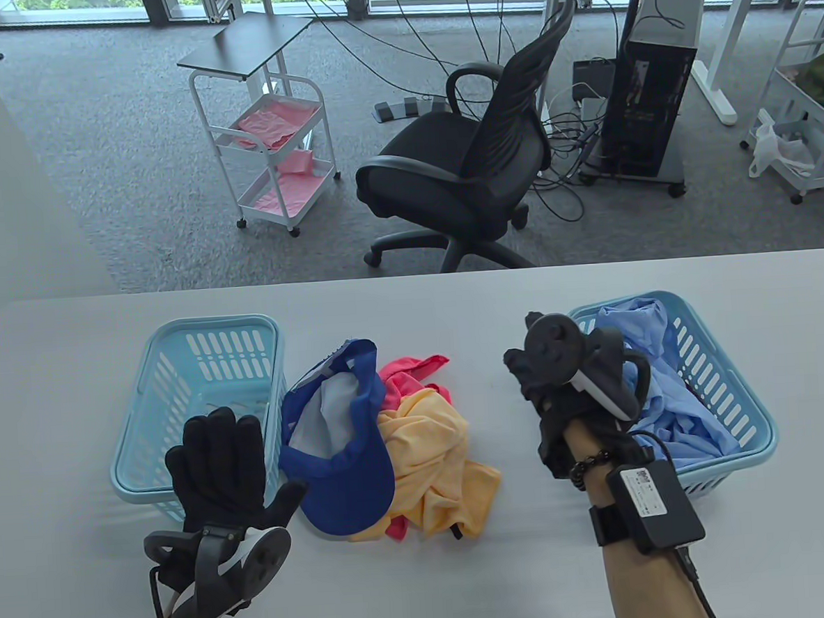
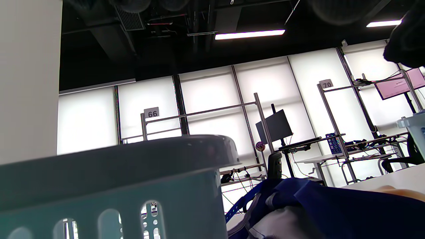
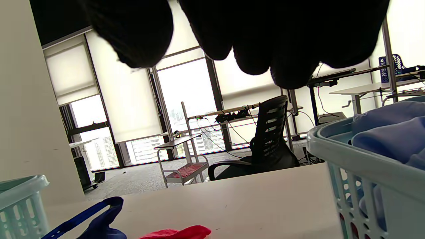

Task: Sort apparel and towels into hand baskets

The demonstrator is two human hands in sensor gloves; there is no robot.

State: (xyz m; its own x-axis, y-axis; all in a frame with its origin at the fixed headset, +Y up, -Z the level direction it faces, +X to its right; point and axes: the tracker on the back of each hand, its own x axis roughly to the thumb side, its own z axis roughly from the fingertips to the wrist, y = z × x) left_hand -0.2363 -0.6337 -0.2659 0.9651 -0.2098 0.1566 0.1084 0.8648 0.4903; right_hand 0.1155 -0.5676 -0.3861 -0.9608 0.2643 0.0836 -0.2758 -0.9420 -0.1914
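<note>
A pile lies mid-table: a blue cap [image 1: 345, 467], a yellow garment [image 1: 435, 461] and a pink garment [image 1: 409, 375]. The left light-blue basket [image 1: 207, 325] holds nothing that I can see. The right basket [image 1: 752, 400] holds a light-blue garment [image 1: 668, 391]. My left hand [image 1: 218, 446] is spread flat and empty over the left basket's front rim, just left of the cap. My right hand [image 1: 528, 379] hovers empty between the pile and the right basket, fingers [image 3: 265, 43] hanging loosely curled. The left wrist view shows the basket wall [image 2: 116, 172] and the cap [image 2: 332, 205].
Behind the table's far edge stand a black office chair [image 1: 459, 173], a white trolley [image 1: 269, 143] with pink cloths and a computer tower [image 1: 651, 113]. Bare table [image 1: 471, 584] lies in front of the pile.
</note>
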